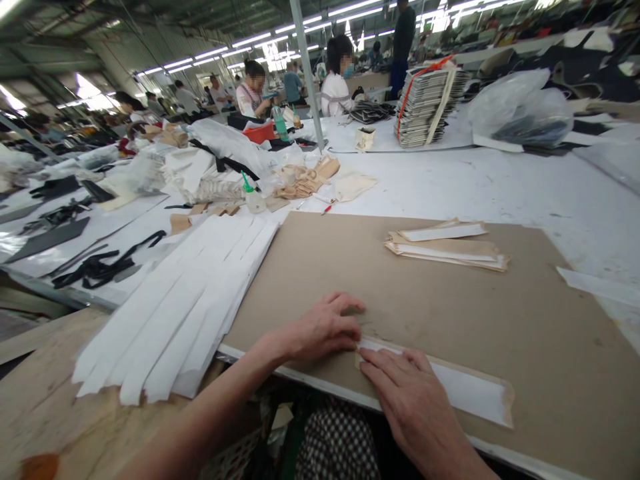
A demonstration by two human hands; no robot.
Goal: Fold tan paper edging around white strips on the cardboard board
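Note:
A tan strip with a white strip on top (pixel 470 390) lies along the near edge of the brown board (pixel 320 267). At its left end is my left hand (pixel 323 327), thumb and index finger pinched together at the corner, the other fingers curled above the board. My right hand (pixel 407 393) rests flat over the strip's left half, fingers stretched out and pressing down, hiding part of it. Farther back on the board sits a small stack of similar tan and white strips (pixel 447 252). To the left, long white strips (pixel 170 307) lie fanned and overlapping.
Behind the board are a green-capped bottle (pixel 255 199), a red pen (pixel 329 207) and tan pieces (pixel 303 180). Black straps (pixel 107 263) lie far left. A tied stack of sheets (pixel 427 103) and a plastic bag (pixel 525 110) stand at the back. Several people work beyond.

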